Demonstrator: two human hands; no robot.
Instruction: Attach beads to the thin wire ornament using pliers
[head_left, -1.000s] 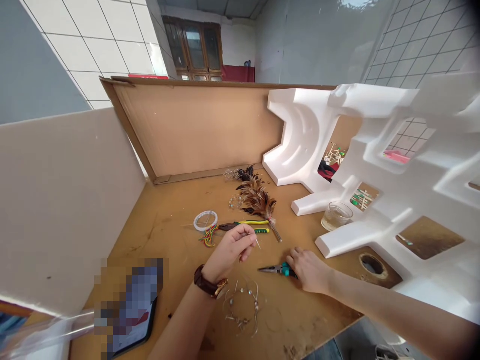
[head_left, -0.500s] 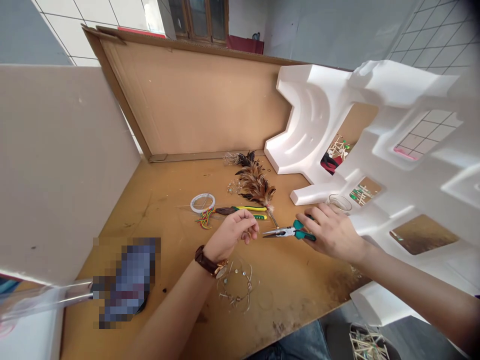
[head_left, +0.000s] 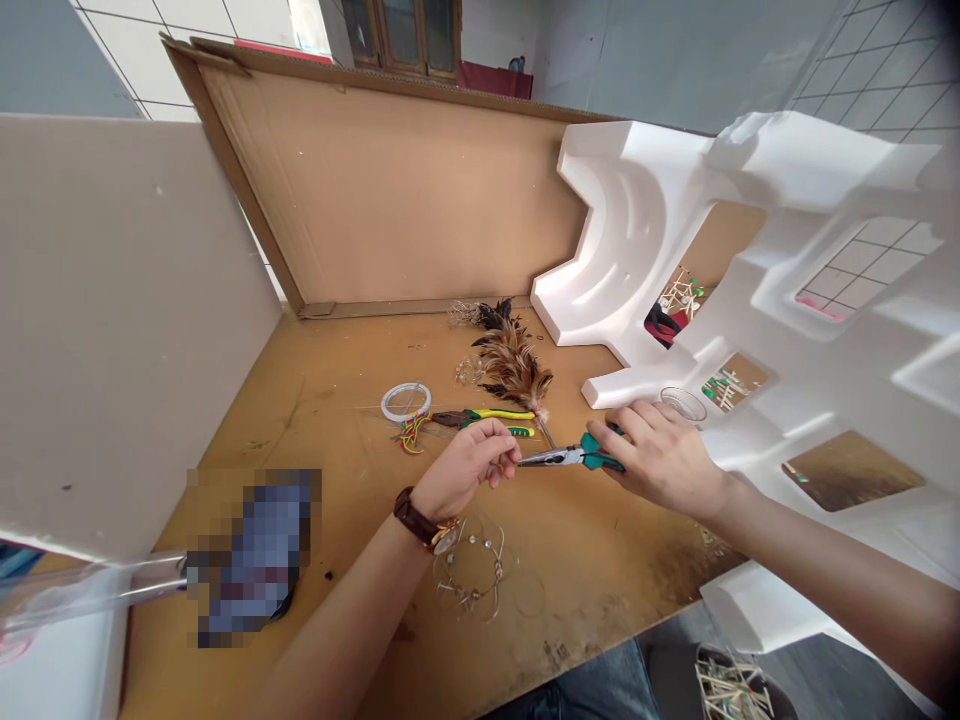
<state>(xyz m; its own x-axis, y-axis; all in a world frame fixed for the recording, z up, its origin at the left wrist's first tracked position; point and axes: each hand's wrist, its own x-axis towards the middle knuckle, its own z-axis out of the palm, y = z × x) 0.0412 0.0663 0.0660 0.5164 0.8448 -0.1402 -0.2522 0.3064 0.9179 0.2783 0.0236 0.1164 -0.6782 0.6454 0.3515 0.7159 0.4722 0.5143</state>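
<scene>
My right hand [head_left: 660,450] is wrapped round the green handles of a pair of needle-nose pliers [head_left: 564,456], whose jaws point left. The pliers' tips reach the fingertips of my left hand [head_left: 484,455]. The left fingers are pinched together, and whatever lies between them is too small to make out. Below the left wrist, a wire ring with small beads [head_left: 474,570] lies on the table. Just beyond the left hand are yellow-green-handled pliers [head_left: 454,418] and a bundle of coloured threads [head_left: 412,433]. The handle of a feather duster [head_left: 516,365] runs behind the needle-nose pliers.
A clear ring-shaped spool [head_left: 406,386] lies on the wooden table [head_left: 322,400]. White moulded foam [head_left: 622,230] stands at the right, a cardboard panel [head_left: 412,200] at the back. At the left is a pixelated dark blue object [head_left: 262,560]. Thin sticks [head_left: 731,685] fill a bin below.
The needle-nose pliers have moved slightly left and up, so their tips now meet my left fingertips. Their jaws look more closed. My left hand has hardly moved.
</scene>
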